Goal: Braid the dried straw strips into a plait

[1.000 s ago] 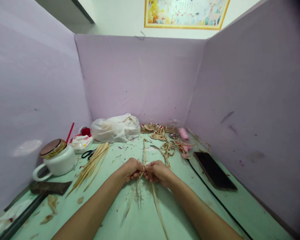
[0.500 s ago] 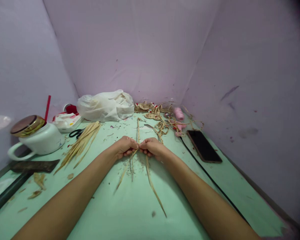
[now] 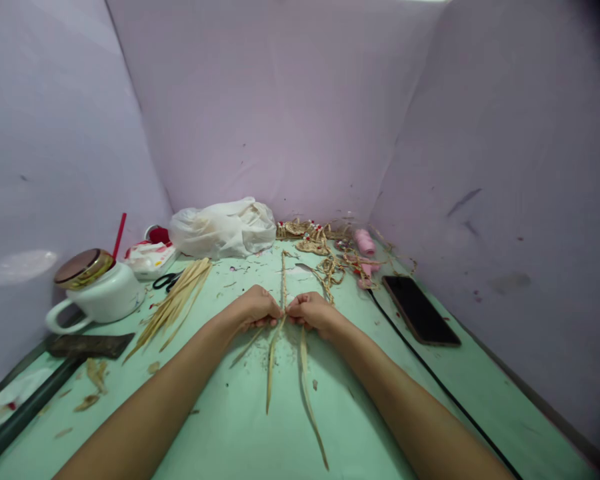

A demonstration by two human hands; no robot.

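One thin braided cord [image 3: 284,273] runs away from the hands toward the far side of the green table [image 3: 220,427], its near end between the fingertips; the left hand [image 3: 260,308] and the right hand [image 3: 313,311] are both closed to a narrow pinch on its strands, almost meeting; three flat strand ends [image 3: 270,383] trail nearer, one slanting left, one in the middle, one to the right; to the left lie one fan of pale straw strips [image 3: 180,300], one pair of black-handled scissors [image 3: 164,281], one white mug [image 3: 110,297] and one dark-headed tool [image 3: 90,345]; to the right lies one phone [image 3: 421,311]; at the far side sit one white plastic bag [image 3: 225,230] and one pink spool [image 3: 365,241]; fingers hide the strands' crossing; the tool's handle is cut off at the left; the tangled braids [image 3: 330,270] are too jumbled to count.
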